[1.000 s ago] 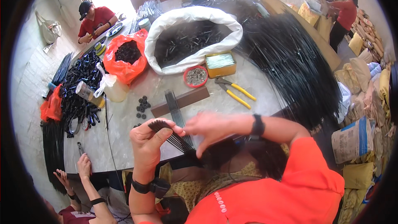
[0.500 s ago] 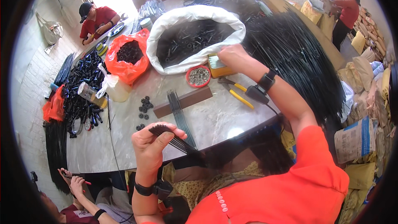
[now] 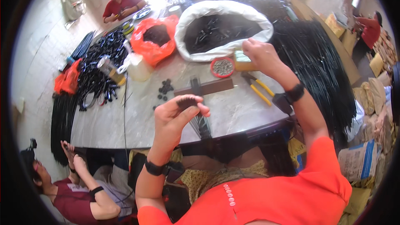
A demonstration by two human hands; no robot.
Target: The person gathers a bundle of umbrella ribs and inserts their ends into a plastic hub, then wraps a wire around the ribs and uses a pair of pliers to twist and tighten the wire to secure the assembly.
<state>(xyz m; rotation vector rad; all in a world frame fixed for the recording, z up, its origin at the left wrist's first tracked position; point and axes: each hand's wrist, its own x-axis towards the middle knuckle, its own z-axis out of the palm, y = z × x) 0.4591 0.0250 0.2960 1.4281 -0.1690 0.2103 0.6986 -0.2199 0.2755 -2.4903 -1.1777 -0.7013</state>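
Observation:
My left hand (image 3: 171, 118) is closed round the ends of several thin black rods (image 3: 188, 102), which slant down past the table's near edge. Beyond it, another row of thin dark rods (image 3: 195, 84) lies across a brown bar (image 3: 221, 85). Far to the right, my right hand (image 3: 264, 58) is held with its fingers pinched together, over a yellow box (image 3: 243, 63) of pale thin pieces and close to the rim of a white sack (image 3: 183, 43). Whatever sits between those fingertips is too small to make out. A red-rimmed dish (image 3: 222, 67) of small metal pieces stands beside the box.
Yellow-handled pliers (image 3: 259, 89) lie by my right forearm. Small black round parts (image 3: 165, 87) sit left of the bar. An orange bag (image 3: 154, 52), a plastic jug (image 3: 139, 67) and heaped black parts (image 3: 102, 58) fill the left; long black rods (image 3: 310, 62) the right. Co-workers (image 3: 125, 4) are nearby.
The whole view has shifted, so the table and both hands appear farther right and higher. My left hand still grips the rods; my right hand stays by the yellow box, fingers slightly above it.

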